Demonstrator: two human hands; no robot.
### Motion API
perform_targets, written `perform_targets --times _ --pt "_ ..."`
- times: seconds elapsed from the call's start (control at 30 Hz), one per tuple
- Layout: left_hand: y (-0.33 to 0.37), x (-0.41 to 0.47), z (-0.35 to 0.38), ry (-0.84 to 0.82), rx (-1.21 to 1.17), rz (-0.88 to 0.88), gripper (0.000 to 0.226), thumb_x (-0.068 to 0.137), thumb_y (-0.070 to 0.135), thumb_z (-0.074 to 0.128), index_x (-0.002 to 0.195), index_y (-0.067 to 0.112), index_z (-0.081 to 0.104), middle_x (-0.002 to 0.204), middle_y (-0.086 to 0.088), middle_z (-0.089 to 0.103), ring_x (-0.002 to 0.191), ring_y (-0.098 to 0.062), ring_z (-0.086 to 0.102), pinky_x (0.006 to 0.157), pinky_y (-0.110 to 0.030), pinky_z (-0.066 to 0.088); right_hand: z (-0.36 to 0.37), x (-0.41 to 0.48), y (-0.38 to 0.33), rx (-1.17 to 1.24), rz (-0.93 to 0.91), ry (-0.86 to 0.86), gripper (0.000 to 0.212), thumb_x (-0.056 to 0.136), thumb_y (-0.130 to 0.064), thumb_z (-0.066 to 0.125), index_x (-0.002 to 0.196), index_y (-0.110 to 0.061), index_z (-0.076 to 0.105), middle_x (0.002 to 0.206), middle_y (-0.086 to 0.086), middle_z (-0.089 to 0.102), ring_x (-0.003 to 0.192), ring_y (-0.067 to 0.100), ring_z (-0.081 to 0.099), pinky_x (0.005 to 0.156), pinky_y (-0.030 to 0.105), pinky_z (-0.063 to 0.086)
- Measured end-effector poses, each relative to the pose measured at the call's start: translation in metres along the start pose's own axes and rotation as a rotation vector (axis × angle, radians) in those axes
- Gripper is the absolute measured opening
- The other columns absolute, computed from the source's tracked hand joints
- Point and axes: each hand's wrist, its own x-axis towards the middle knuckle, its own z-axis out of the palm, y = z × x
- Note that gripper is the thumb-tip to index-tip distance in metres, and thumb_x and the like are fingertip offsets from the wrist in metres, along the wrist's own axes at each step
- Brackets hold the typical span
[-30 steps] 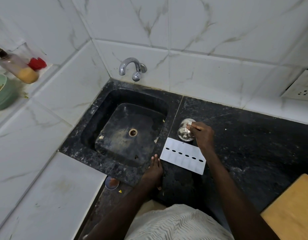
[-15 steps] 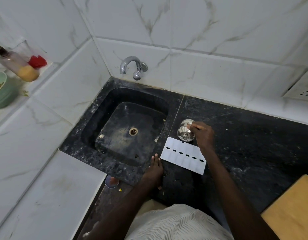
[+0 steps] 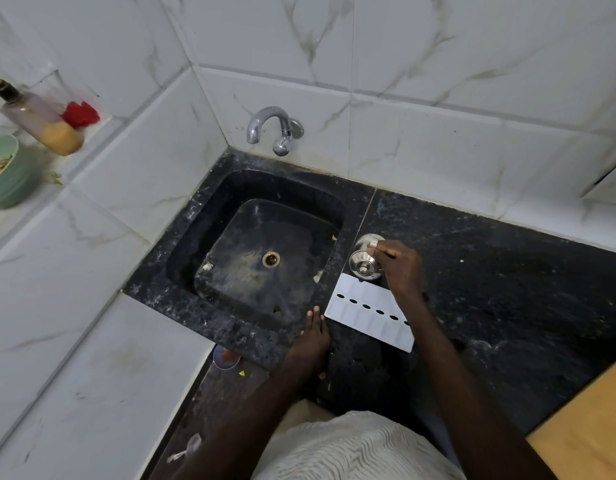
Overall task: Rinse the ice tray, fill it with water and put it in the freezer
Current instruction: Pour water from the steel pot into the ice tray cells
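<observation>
The white ice tray (image 3: pixel 365 311) lies flat on the black granite counter (image 3: pixel 507 289), just right of the sink (image 3: pixel 265 251), with a row of dark holes along its middle. My right hand (image 3: pixel 400 268) is beyond the tray, its fingers closed on the rim of a small steel cup (image 3: pixel 363 259) that stands on the counter. My left hand (image 3: pixel 313 336) rests flat on the sink's front edge, fingers together, touching the tray's near left corner or just beside it. The chrome tap (image 3: pixel 275 128) sticks out of the wall above the sink; no water runs.
A green bowl (image 3: pixel 3 171) and a bottle (image 3: pixel 39 123) stand on the tiled ledge at the left. A wooden board (image 3: pixel 590 431) sits at the lower right. A small dish (image 3: pixel 225 356) lies on the floor below the counter edge.
Hardly anything has moved: both hands keep their places, the right one still on the steel cup. The view has shifted very slightly.
</observation>
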Motion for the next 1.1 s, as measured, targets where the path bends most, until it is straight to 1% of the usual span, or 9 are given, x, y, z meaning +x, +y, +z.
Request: perform_targets --times 0.13,0.43,0.53,0.63,0.7,0.83,0.9,1.0,1.1 --pt "-0.001 0.002 0.003 0.006 -0.002 0.003 0.139 0.066 0.006 0.093 0.158 -0.008 -0.011 0.166 -0.026 -0.024 0.157 -0.043 -0.012 0.121 -0.057 0.03 0.002 -0.003 -0.001 -0.002 -0.02 -0.013 0.022 0.08 -0.009 0.086 0.101 -0.013 0.082 0.096 -0.008 0.076 0.09 0.012 0.073 0.082 0.027 0.059" --pt "0.001 0.002 0.0 -0.004 -0.024 -0.012 0.14 0.066 0.005 0.093 0.157 -0.009 -0.012 0.165 -0.025 -0.025 0.156 -0.042 -0.014 0.124 -0.056 0.025 0.002 -0.003 -0.004 -0.011 -0.043 -0.015 0.022 0.079 -0.005 0.086 0.1 -0.01 0.082 0.094 -0.008 0.075 0.083 -0.002 0.07 0.08 0.02 0.057" --pt "0.002 0.0 -0.001 0.005 -0.031 -0.016 0.138 0.067 0.005 0.092 0.157 -0.009 -0.011 0.166 -0.026 -0.024 0.157 -0.042 -0.014 0.124 -0.056 0.025 0.001 -0.001 -0.004 -0.014 -0.036 -0.013 0.023 0.08 -0.006 0.085 0.103 -0.008 0.081 0.098 -0.001 0.076 0.084 -0.001 0.07 0.079 0.017 0.056" --pt "0.002 0.001 -0.002 0.005 -0.037 -0.016 0.137 0.068 0.005 0.092 0.158 -0.009 -0.011 0.166 -0.025 -0.024 0.156 -0.041 -0.015 0.125 -0.054 0.024 0.002 0.002 -0.006 -0.002 -0.007 -0.003 0.022 0.08 -0.008 0.085 0.102 -0.009 0.081 0.098 -0.001 0.075 0.085 0.006 0.071 0.078 0.018 0.056" --pt "0.002 0.002 -0.003 -0.007 -0.046 -0.013 0.138 0.068 0.003 0.092 0.158 -0.008 -0.012 0.165 -0.025 -0.026 0.156 -0.041 -0.016 0.125 -0.055 0.024 0.003 0.008 -0.009 0.044 0.068 0.018 0.02 0.08 -0.01 0.086 0.1 -0.008 0.081 0.096 0.001 0.076 0.084 0.012 0.071 0.076 0.022 0.057" --pt "0.001 0.004 -0.001 -0.007 -0.039 -0.009 0.138 0.067 0.003 0.091 0.157 -0.008 -0.013 0.165 -0.025 -0.027 0.156 -0.041 -0.016 0.124 -0.056 0.026 0.01 0.021 -0.011 0.128 0.293 0.059 0.012 0.076 -0.011 0.087 0.078 -0.021 0.081 0.079 -0.002 0.078 0.075 0.017 0.072 0.073 0.036 0.061" --pt "0.002 0.004 -0.001 -0.013 -0.037 -0.012 0.137 0.068 0.003 0.091 0.157 -0.008 -0.013 0.165 -0.025 -0.027 0.156 -0.041 -0.016 0.124 -0.056 0.027 0.016 0.025 -0.011 0.132 0.358 0.085 0.013 0.076 -0.011 0.087 0.074 -0.02 0.079 0.078 0.004 0.077 0.071 0.019 0.07 0.072 0.04 0.061" --pt "0.003 0.004 -0.001 -0.025 -0.047 -0.018 0.134 0.07 0.001 0.089 0.157 -0.008 -0.013 0.165 -0.024 -0.027 0.156 -0.041 -0.016 0.123 -0.057 0.027 0.02 0.026 -0.017 0.113 0.369 0.085 0.01 0.079 -0.01 0.085 0.087 -0.005 0.081 0.083 0.011 0.077 0.066 0.018 0.065 0.062 0.03 0.056" --pt "0.003 0.005 0.001 -0.013 -0.033 -0.019 0.136 0.069 0.002 0.09 0.157 -0.008 -0.012 0.165 -0.024 -0.027 0.156 -0.041 -0.015 0.123 -0.058 0.026 0.022 0.026 -0.023 0.114 0.344 0.065 0.01 0.081 -0.008 0.083 0.091 -0.005 0.081 0.078 0.009 0.074 0.061 0.015 0.063 0.05 0.02 0.052"
